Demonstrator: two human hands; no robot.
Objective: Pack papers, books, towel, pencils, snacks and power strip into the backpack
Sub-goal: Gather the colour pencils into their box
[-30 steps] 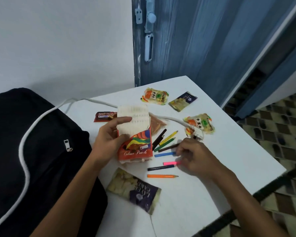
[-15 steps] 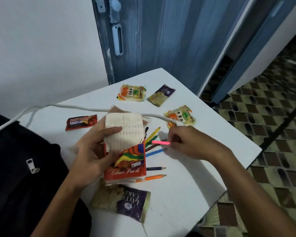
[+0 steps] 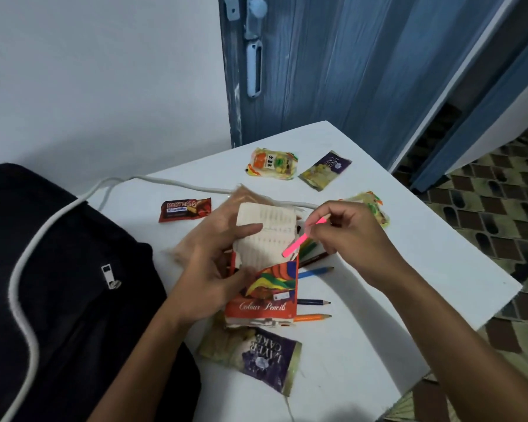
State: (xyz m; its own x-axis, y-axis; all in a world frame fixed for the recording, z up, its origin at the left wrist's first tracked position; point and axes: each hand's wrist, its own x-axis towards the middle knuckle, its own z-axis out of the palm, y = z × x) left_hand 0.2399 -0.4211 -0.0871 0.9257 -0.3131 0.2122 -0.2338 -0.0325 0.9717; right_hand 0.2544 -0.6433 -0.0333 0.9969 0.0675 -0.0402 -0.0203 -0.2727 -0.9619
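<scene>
My left hand (image 3: 214,257) grips an open red colour pencil box (image 3: 264,287) upright over the white table (image 3: 424,269), thumb on its raised flap. My right hand (image 3: 351,239) pinches a pink pencil (image 3: 299,240), its lower end at the box's open top. Loose pencils lie to the right of the box: blue (image 3: 316,272), dark blue (image 3: 313,302), orange (image 3: 313,317). The black backpack (image 3: 58,284) with white piping sits at the left. Snack packets lie around: a layer cake packet (image 3: 256,357) near me and a red Many Bars packet (image 3: 185,208).
A white power cord (image 3: 171,182) runs across the table's far side toward the backpack. Two more snack packets (image 3: 272,163) (image 3: 325,169) lie at the far edge, another (image 3: 372,205) behind my right hand. A blue door stands behind the table; patterned floor lies to the right.
My right hand picked the pink pencil up off the table, lifted it and tilted it down to the mouth of the box. My left hand kept holding the box.
</scene>
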